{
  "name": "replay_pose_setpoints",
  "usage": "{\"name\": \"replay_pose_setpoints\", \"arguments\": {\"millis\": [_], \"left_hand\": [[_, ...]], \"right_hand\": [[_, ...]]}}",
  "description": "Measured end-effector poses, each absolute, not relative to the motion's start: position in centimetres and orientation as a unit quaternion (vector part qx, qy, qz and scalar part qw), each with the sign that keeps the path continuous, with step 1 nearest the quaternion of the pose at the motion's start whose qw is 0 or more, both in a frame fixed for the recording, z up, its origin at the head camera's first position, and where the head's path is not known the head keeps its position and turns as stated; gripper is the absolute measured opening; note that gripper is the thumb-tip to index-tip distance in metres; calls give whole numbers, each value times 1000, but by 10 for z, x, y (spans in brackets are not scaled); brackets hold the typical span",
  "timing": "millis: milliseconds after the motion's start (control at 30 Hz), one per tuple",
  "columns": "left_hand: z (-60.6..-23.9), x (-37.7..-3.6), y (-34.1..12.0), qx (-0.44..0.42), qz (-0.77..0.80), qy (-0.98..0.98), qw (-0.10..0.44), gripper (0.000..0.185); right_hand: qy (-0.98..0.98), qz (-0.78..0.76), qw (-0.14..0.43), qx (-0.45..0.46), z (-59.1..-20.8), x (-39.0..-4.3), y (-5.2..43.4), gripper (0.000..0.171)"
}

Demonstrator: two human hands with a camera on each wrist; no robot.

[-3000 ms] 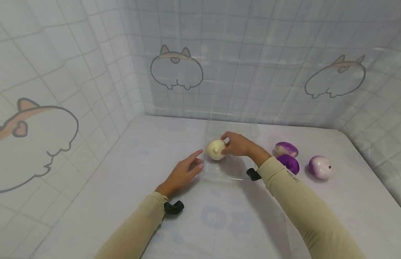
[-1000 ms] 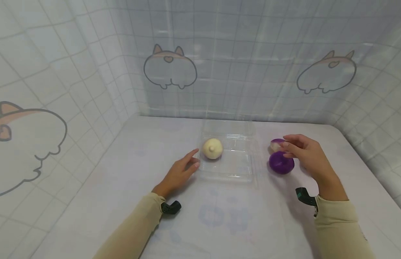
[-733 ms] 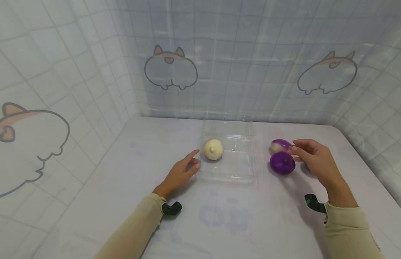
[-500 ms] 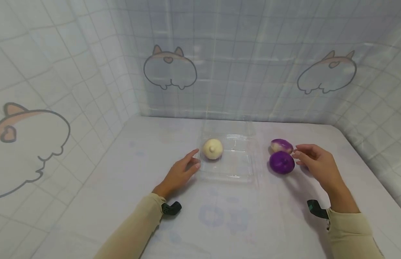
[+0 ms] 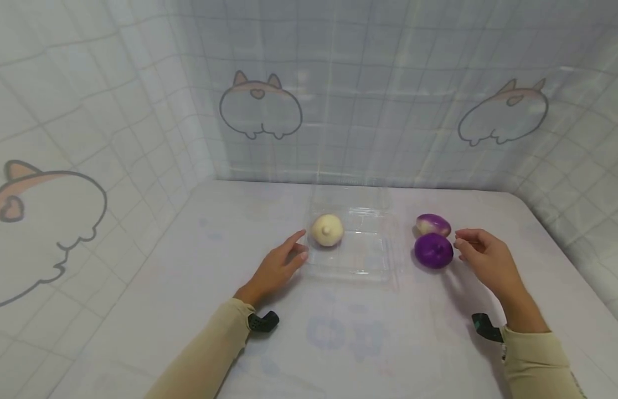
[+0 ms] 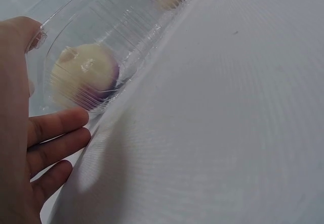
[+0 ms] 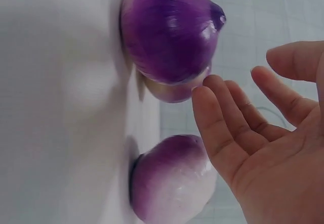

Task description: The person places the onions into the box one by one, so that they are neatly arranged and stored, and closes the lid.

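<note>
A pale onion (image 5: 327, 230) sits in the left part of an open clear plastic clamshell box (image 5: 361, 272). My left hand (image 5: 274, 270) lies at the box's left wall, fingers relaxed, fingertips right at the rim. In the left wrist view the onion's purple underside (image 6: 109, 85) shows through the plastic. My right hand (image 5: 490, 263) hovers with loosely bent fingers, holding nothing, just right of a dark purple onion (image 5: 433, 251). Behind that one lies a purple-and-white onion (image 5: 432, 224). A pale purple onion (image 7: 174, 181) near my right fingers shows in the right wrist view; in the head view the hand hides it.
The box's lid (image 5: 350, 197) lies folded back toward the rear wall. White tile-patterned cloth (image 5: 389, 111) with cartoon prints hangs at the back and sides. The white tabletop (image 5: 359, 354) carries faint printed shapes toward the front.
Three seconds ago my right hand held the pale onion in the box. It has let go and moved right to the other onions, then slightly nearer me. The left hand stays at the box.
</note>
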State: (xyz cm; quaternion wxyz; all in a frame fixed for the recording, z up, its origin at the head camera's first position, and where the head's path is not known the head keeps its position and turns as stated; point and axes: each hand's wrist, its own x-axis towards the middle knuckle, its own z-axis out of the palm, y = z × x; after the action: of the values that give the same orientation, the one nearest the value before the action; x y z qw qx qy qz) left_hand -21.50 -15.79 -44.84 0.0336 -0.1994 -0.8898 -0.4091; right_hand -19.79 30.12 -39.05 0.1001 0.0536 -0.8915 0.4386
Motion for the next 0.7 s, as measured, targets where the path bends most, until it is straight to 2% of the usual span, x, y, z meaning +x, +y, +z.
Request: {"name": "replay_pose_setpoints", "arguments": {"millis": [267,700], "left_hand": [[-449,-216,-157,-218,-405,-887,49,57],[-452,-217,-157,-216,-398,-890,45,58]], "right_hand": [[-910,400,92,60,-397,-199,300,41],[-921,381,36,70,-407,-201,299,56]]}}
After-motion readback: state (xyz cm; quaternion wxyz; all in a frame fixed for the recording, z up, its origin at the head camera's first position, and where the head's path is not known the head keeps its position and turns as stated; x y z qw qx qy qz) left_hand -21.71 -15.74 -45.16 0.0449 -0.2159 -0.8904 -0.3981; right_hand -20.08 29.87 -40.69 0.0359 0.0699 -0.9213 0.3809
